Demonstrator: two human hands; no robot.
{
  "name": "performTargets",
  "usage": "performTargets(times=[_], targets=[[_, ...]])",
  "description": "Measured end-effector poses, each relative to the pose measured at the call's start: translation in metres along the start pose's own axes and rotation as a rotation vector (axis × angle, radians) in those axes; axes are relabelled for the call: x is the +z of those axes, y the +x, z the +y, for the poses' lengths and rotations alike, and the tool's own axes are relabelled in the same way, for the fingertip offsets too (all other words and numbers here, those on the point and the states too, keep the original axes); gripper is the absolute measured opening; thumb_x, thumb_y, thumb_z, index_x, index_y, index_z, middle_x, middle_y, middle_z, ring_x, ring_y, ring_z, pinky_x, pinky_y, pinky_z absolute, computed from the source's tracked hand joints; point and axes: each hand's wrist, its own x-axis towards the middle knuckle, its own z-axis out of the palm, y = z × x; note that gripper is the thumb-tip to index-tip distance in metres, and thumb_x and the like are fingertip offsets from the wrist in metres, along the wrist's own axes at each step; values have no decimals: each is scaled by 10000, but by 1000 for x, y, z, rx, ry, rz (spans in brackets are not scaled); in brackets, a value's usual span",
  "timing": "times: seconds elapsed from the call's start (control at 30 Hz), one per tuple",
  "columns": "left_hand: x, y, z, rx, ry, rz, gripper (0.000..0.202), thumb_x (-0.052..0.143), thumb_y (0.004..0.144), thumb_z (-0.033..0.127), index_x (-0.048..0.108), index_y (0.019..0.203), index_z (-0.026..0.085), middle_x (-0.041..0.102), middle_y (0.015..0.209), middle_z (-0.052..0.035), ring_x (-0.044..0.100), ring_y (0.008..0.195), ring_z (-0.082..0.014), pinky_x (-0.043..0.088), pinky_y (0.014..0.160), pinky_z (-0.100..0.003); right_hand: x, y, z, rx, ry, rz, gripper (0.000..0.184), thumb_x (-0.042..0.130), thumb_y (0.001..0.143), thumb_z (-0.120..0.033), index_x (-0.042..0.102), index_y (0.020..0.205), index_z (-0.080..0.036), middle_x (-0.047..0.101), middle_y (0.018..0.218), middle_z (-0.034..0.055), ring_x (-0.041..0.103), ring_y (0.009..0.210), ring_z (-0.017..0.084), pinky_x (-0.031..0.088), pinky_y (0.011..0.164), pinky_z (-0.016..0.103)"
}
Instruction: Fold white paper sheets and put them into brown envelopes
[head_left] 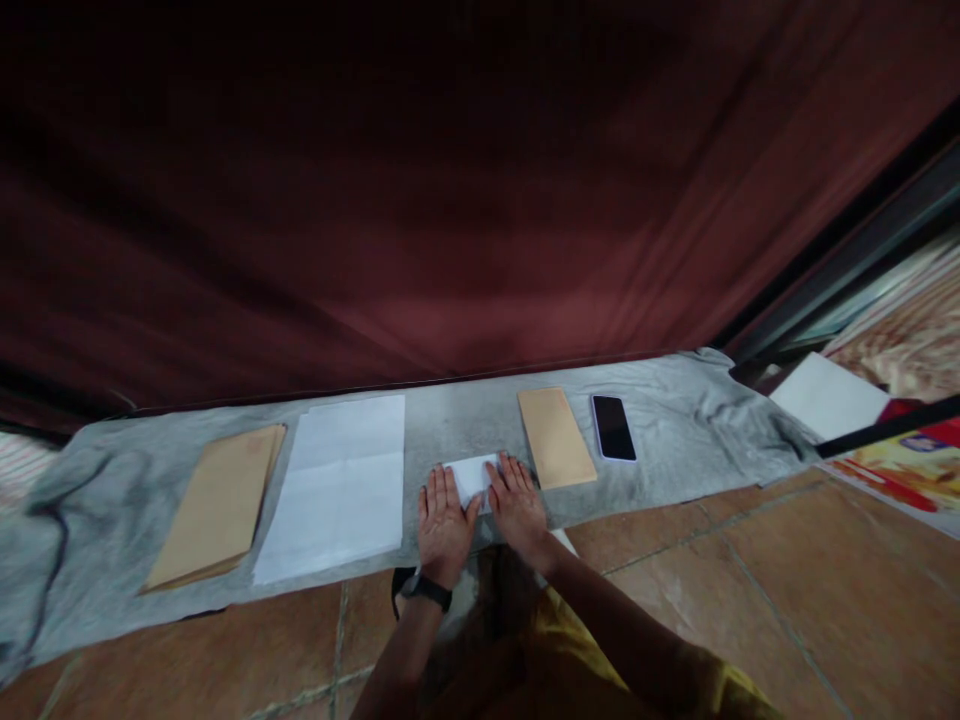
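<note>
White paper (469,478) lies under left hand (444,522) and right hand (519,508), both laid flat, thumbs out. Soft-looking cloth (454,418) beneath could bunch under uneven pressure, skewing or wrinkling the paper.

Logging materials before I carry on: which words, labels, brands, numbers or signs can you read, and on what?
No text is readable.
Red-and-yellow printed item, far right: blue emblem, too blurred to read.
Brown envelopes, left: faint reddish mark, too small to read.
Brown envelope beside the phone: nothing readable.
Phone: dark screen, no readable text.
White sheets and white paper under both hands: no visible text.
</note>
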Motion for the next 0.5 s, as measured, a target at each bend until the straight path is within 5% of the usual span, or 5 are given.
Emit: performTargets(times=[0.5], targets=[[-3, -6, -1, -31, -5, 20, 725, 339, 1007, 509, 248, 1570, 61, 399, 1569, -234, 383, 1464, -338, 318, 1187, -553, -3, -2, -1, 9, 22, 32, 544, 494, 1019, -365, 413, 1530, -198, 296, 1634, 165, 328, 1481, 331, 318, 1174, 526]])
